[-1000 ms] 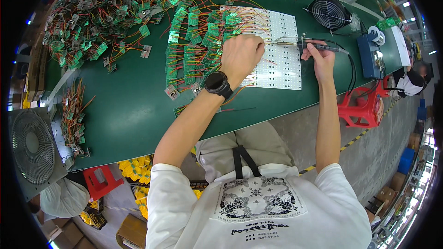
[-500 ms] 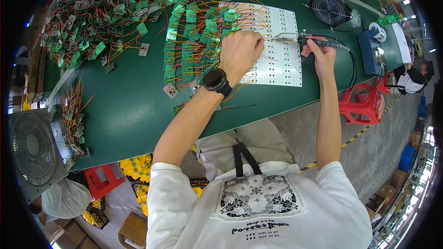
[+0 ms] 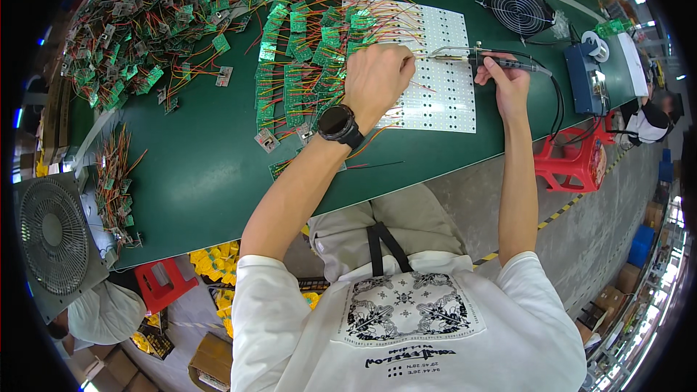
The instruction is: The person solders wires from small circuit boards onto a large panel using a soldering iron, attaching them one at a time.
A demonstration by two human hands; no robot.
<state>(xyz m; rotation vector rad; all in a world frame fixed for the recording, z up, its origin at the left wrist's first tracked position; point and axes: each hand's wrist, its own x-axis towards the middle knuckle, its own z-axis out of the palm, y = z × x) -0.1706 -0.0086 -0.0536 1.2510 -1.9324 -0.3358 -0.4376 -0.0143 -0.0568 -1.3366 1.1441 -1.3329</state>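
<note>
My right hand (image 3: 506,81) grips a soldering iron (image 3: 524,65) with a wire-feed tube along its metal front. Its tip points left, over a white LED board panel (image 3: 454,110) dotted with rows of pads. On the panel's left part, my left hand (image 3: 377,80) is closed in a pinch close to the iron's tip; what its fingertips hold is hidden. Small green circuit boards (image 3: 294,94) with red and yellow wires lie in columns to the left of and beneath this hand. Several of their wires reach across the panel.
A big heap of wired circuit boards (image 3: 145,29) covers the far left, with a smaller bundle (image 3: 115,181) nearer. A black fan (image 3: 517,9) stands at the back right, beside a blue soldering unit (image 3: 584,80) and a solder spool (image 3: 595,49). A red stool (image 3: 570,163) is beyond the table's edge.
Both hands keep nearly the same places, the left still pinched beside the iron's tip. The iron and panel show only a very slight shift in view.
</note>
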